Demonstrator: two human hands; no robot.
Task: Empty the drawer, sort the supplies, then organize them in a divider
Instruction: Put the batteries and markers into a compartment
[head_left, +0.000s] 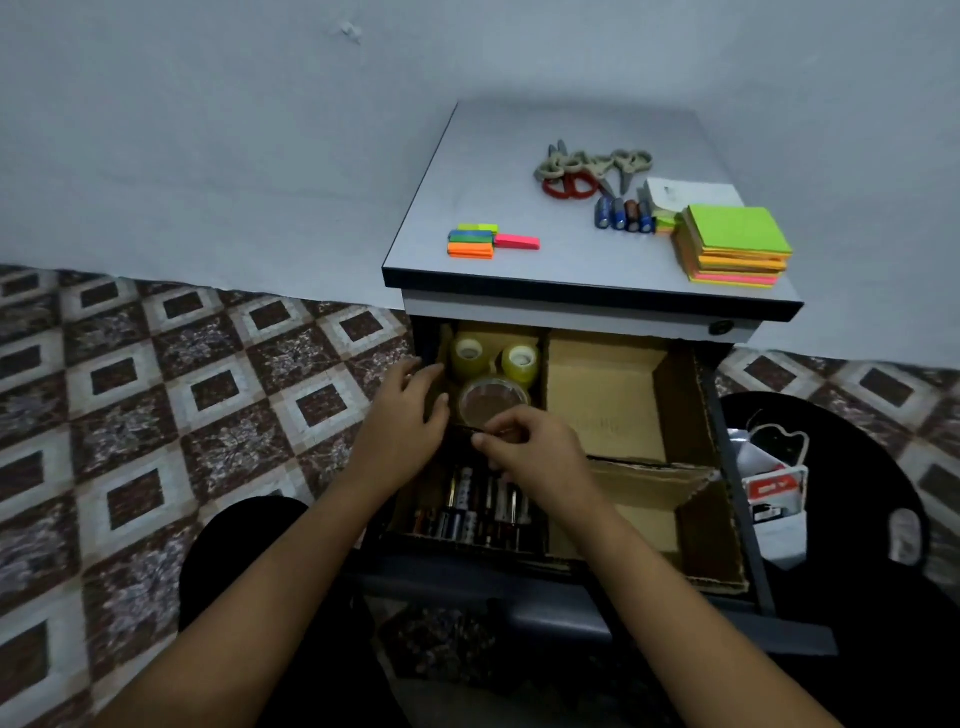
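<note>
The open drawer (727, 467) holds a cardboard divider (613, 395). Its far left cell contains two yellowish tape rolls (470, 356) and a clear tape roll (491, 402). The near left cell is filled with several batteries (483, 509). My left hand (402, 415) rests on the divider's left wall, fingers against the cardboard. My right hand (530, 449) pinches the cross wall between the tape cell and the battery cell. The two right cells hold nothing visible.
On the cabinet top (519, 270) lie coloured flag strips (483, 240), scissors (576, 182) with a cord, several batteries (623, 214), and a sticky-note stack (735, 244). A black bin (857, 467) with papers stands to the right. Patterned floor lies left.
</note>
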